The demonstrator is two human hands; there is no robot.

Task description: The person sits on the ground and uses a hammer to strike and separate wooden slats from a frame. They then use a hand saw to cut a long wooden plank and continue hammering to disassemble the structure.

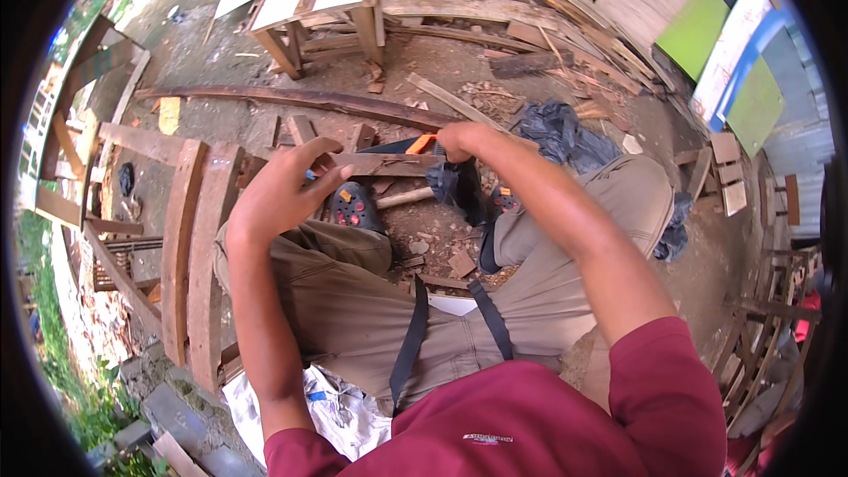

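I sit with my knees apart in khaki trousers. My left hand [284,184] rests on the near end of a short brown wooden piece [389,163] that lies across in front of me, fingers spread over it. My right hand [461,140] is closed on the orange and black handle of a hand saw [413,145], whose dark blade lies along the far side of the wooden piece. Below the wood my dark clog shoes [355,208] stand on dirt strewn with wood scraps.
Two thick curved planks [196,247] lie at my left. A long dark board [291,99] crosses the ground ahead, with a small wooden stool frame [320,7] beyond it. Stacked boards and green panels [698,26] fill the right; a dark cloth [558,131] lies near my right knee.
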